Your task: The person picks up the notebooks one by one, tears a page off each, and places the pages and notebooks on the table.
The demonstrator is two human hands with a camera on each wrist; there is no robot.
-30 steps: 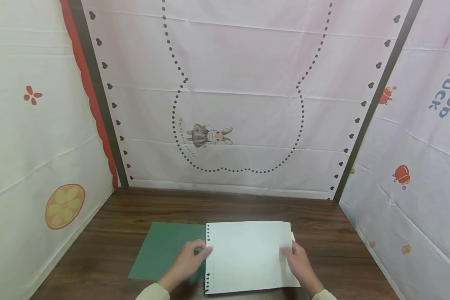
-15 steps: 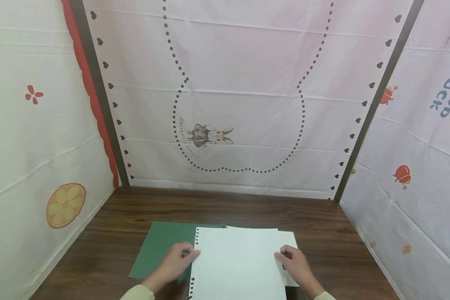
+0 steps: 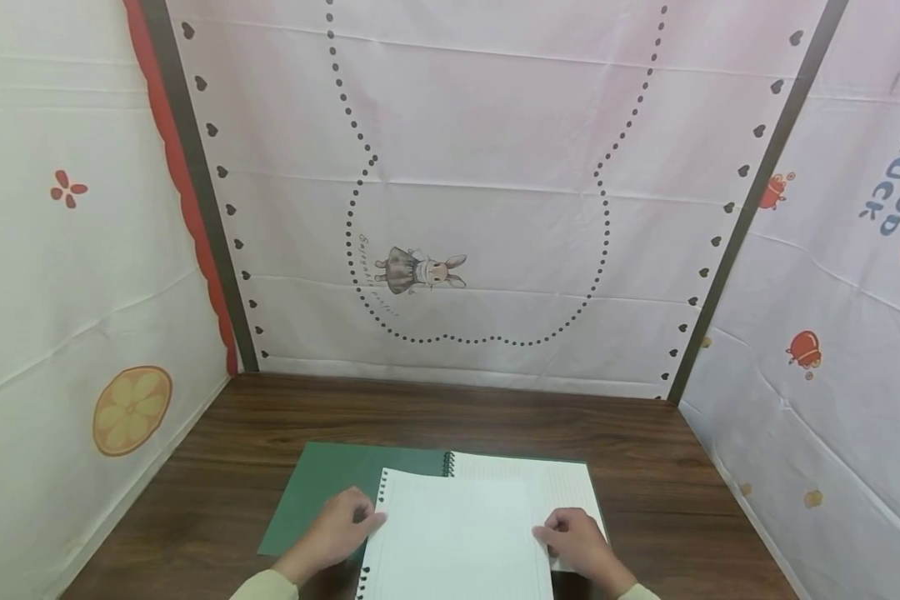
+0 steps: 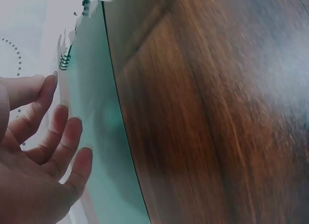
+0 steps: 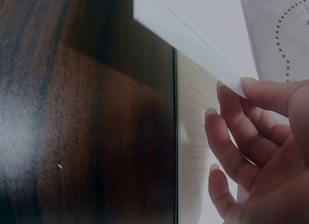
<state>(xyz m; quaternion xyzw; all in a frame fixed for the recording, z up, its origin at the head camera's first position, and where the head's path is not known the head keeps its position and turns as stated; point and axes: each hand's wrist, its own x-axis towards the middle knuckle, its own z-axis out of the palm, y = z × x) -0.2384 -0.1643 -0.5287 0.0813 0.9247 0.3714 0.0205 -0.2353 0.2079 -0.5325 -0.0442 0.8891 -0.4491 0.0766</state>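
A green-covered spiral notebook lies open on the dark wooden table [image 3: 495, 417], its cover [image 3: 322, 492] spread to the left and a lined page [image 3: 570, 487] to the right of the spiral [image 3: 447, 464]. A loose white sheet [image 3: 457, 542] with a torn, holed left edge hangs over it, near the table's front. My left hand [image 3: 366, 521] pinches the sheet's left edge, thumb on top. My right hand [image 3: 546, 533] pinches its right edge; the right wrist view shows the sheet [image 5: 193, 35] held between the thumb and the fingers [image 5: 227, 132], above the lined page [image 5: 195, 137].
Printed cloth walls close in the table on the left [image 3: 82, 292], back [image 3: 480, 208] and right [image 3: 832, 333]. Bare wood shows behind the notebook and on both sides of it. The left wrist view shows the green cover [image 4: 96, 137] lying flat on the wood [image 4: 217, 113].
The sheet has come away from the spiral and moved left and toward me with both hands. The lined page beneath it now shows.
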